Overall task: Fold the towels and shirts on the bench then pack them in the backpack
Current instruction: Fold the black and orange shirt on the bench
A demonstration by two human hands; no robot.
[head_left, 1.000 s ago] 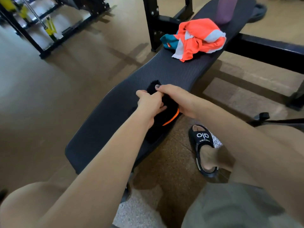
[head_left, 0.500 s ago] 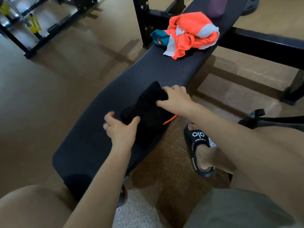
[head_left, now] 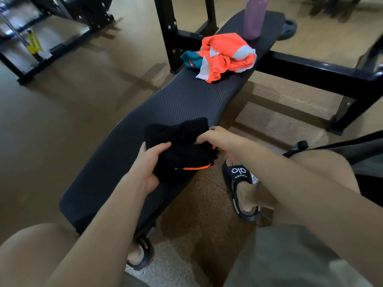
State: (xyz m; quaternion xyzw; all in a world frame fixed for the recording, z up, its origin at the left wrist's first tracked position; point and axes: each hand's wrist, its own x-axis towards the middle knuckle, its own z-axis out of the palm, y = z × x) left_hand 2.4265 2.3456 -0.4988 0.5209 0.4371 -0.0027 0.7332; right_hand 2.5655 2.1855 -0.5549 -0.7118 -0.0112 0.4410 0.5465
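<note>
Black towel [head_left: 182, 141] in both hands' grip

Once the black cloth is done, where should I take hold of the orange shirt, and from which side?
The orange shirt lies crumpled in a heap on the bench, just before the purple bottle. Probably best to pinch the loose edge hanging at its near side, coming from your end of the bench, so the fingers stay away from the bottle.

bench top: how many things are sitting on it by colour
black: 1, the folded cloth held by the left hand and right hand
orange: 1, the crumpled shirt
teal: 1, the cloth beside it
purple: 1, the bottle
total: 4
</note>
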